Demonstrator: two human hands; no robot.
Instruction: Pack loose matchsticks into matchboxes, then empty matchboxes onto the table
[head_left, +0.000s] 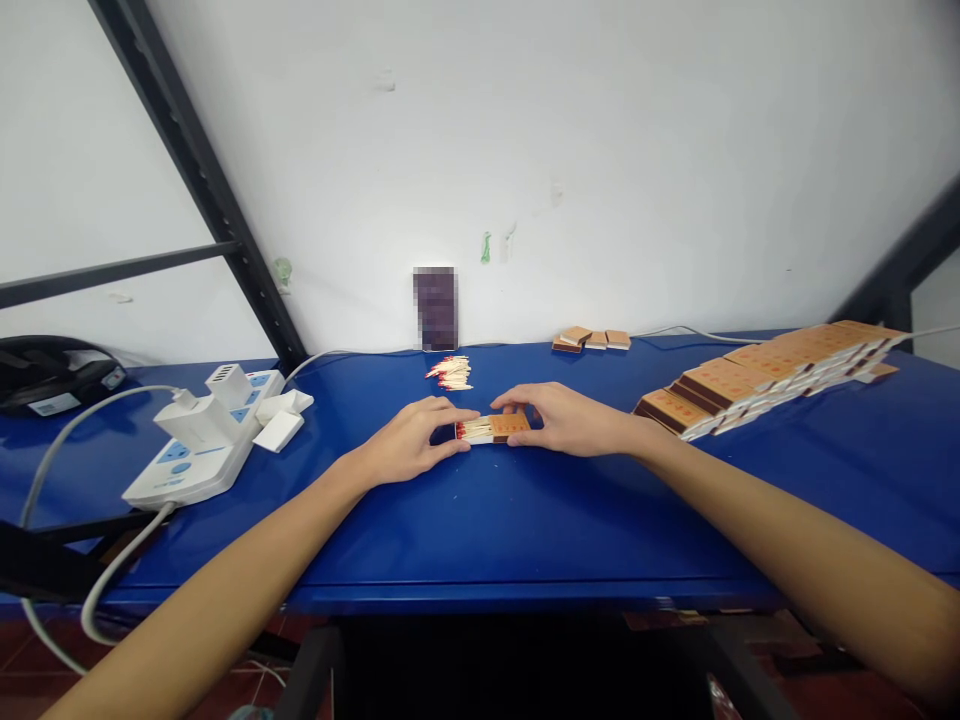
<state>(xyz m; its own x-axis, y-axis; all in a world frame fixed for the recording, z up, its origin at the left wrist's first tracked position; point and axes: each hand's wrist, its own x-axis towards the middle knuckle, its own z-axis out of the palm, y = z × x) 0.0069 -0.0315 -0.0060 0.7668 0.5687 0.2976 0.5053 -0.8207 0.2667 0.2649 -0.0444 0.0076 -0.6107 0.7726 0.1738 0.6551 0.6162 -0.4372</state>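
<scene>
A small orange matchbox (501, 427) lies on the blue table (525, 520), its tray slid partly out to the left with red-tipped matches showing. My left hand (411, 440) pinches the tray end with thumb and fingers. My right hand (566, 418) grips the orange sleeve from the right. Behind the hands lies a loose pile of matches (451, 373).
A long row of overlapping matchboxes (765, 385) runs along the right side. Three more boxes (592, 340) sit by the wall. A white power strip (206, 435) with plugs and cables lies at left, a black object (45, 375) beyond it. A dark metal frame (202, 180) slants up the wall.
</scene>
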